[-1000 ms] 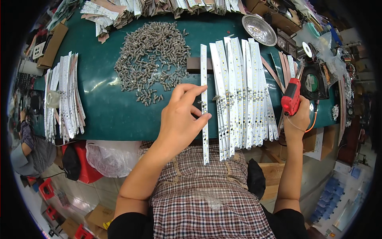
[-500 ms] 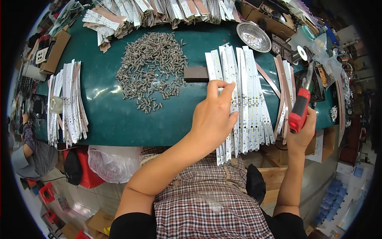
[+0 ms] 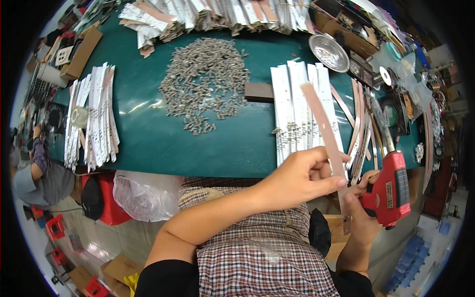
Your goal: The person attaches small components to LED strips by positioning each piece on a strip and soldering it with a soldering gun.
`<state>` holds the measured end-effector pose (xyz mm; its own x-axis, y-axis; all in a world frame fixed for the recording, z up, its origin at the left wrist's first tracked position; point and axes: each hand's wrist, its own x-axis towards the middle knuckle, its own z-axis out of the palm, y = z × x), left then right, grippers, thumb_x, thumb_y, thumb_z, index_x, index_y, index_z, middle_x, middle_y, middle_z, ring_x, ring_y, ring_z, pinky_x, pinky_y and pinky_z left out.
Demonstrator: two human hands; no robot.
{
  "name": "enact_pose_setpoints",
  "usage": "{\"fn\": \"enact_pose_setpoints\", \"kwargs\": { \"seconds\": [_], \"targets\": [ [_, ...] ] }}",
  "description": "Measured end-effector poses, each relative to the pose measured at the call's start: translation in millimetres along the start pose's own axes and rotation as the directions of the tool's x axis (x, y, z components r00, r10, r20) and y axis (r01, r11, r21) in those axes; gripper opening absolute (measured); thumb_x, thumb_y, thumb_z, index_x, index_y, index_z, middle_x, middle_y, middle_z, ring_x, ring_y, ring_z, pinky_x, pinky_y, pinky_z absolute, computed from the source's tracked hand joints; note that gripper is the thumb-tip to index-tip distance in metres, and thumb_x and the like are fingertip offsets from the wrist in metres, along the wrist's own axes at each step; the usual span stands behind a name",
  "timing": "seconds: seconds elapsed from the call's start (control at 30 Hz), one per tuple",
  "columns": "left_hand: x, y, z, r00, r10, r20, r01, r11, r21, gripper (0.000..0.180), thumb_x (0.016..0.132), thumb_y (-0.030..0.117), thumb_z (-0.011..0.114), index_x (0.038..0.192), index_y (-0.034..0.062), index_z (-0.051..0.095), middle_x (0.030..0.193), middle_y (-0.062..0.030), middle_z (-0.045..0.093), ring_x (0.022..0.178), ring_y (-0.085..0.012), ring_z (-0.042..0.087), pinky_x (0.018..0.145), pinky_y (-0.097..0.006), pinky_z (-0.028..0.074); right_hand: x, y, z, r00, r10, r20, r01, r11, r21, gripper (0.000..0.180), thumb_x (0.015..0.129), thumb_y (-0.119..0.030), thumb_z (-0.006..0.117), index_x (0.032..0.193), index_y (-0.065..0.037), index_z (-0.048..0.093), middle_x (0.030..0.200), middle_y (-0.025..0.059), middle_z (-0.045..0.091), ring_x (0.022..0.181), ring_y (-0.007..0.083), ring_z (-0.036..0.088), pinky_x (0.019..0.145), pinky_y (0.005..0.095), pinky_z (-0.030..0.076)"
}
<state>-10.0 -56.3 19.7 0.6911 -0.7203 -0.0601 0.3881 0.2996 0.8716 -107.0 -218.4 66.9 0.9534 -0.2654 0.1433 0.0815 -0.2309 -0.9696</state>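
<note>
My left hand (image 3: pixel 302 180) pinches one LED strip (image 3: pixel 322 120) between thumb and fingers, its plain pinkish-brown back showing. The strip stands tilted off the table's front edge, its lower end by my right hand (image 3: pixel 362 218). In that hand is a red and black soldering gun (image 3: pixel 391 193), its metal barrel pointing up and away. My right thumb and fingertips also appear to touch the strip's lower part. Beyond my left hand lies a fanned row of white LED strips (image 3: pixel 284 99), partly hidden by the raised strip.
A heap of small metal parts (image 3: pixel 203 74) covers mid-table, beside a dark brown block (image 3: pixel 259 92). More strips (image 3: pixel 101 114) lie at left under a small cup (image 3: pixel 79 117). At the back right stand a metal bowl (image 3: pixel 329 52) and a solder spool (image 3: pixel 385 76).
My left hand has lifted a strip off the row, turned its back into view and brought it right and nearer. My right hand has come in with the soldering gun to meet it.
</note>
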Motion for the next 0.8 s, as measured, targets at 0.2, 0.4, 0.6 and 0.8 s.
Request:
{"fn": "enact_pose_setpoints", "kwargs": {
  "seconds": [0.2, 0.4, 0.6, 0.8],
  "targets": [
    [-12.2, -3.3, 2.8, 0.996, -0.032, -0.088, 0.027, 0.998, -0.058, 0.023, 0.091, 0.014, 0.065, 0.108, -0.0010, 0.060, 0.076, -0.0008, 0.061, 0.061, -0.0048, 0.056, 0.052, -0.019, 0.044, -16.2, 4.2, 16.5, 0.992, 0.098, 0.079, -0.081, 0.977, -0.198, 0.055, 0.073, 0.017, 0.066, 0.117, -0.003, 0.041, 0.104, 0.0085, 0.048, 0.081, 0.0134, 0.059, 0.064, 0.0222, 0.049],
    [-23.5, 16.8, 0.9, 0.995, -0.038, -0.097, 0.042, 0.998, 0.040, 0.027, 0.088, 0.012, 0.068, 0.108, -0.0039, 0.059, 0.074, -0.0042, 0.065, 0.059, -0.0072, 0.061, 0.050, -0.020, 0.047, -21.3, 16.1, 23.2, 0.999, -0.023, 0.029, 0.030, 0.960, -0.278, 0.045, 0.078, 0.017, 0.063, 0.113, -0.003, 0.043, 0.101, 0.0042, 0.044, 0.086, 0.0087, 0.052, 0.073, 0.0228, 0.045],
    [-41.5, 22.0, -79.0, 0.715, 0.604, -0.352, 0.162, 0.346, 0.924, 0.012, 0.082, 0.010, 0.068, 0.092, 0.0056, 0.064, 0.088, -0.0066, 0.066, 0.064, -0.0169, 0.064, 0.059, -0.028, 0.051, -21.5, 7.2, 16.8, 0.986, -0.013, -0.166, -0.041, 0.948, -0.315, 0.040, 0.079, 0.015, 0.059, 0.111, -0.003, 0.044, 0.091, 0.0043, 0.047, 0.076, 0.0076, 0.050, 0.067, 0.0214, 0.043],
    [-76.4, 35.8, -125.8, 0.681, 0.559, -0.474, 0.439, 0.207, 0.875, 0.009, 0.076, 0.007, 0.070, 0.084, 0.0066, 0.065, 0.083, -0.0047, 0.063, 0.068, -0.0172, 0.061, 0.064, -0.030, 0.049, -29.0, 4.0, 19.1, 0.976, 0.093, -0.199, -0.142, 0.958, -0.250, 0.040, 0.078, 0.015, 0.062, 0.110, -0.003, 0.045, 0.093, 0.0059, 0.049, 0.076, 0.0089, 0.051, 0.067, 0.0225, 0.044]
  ]
}}
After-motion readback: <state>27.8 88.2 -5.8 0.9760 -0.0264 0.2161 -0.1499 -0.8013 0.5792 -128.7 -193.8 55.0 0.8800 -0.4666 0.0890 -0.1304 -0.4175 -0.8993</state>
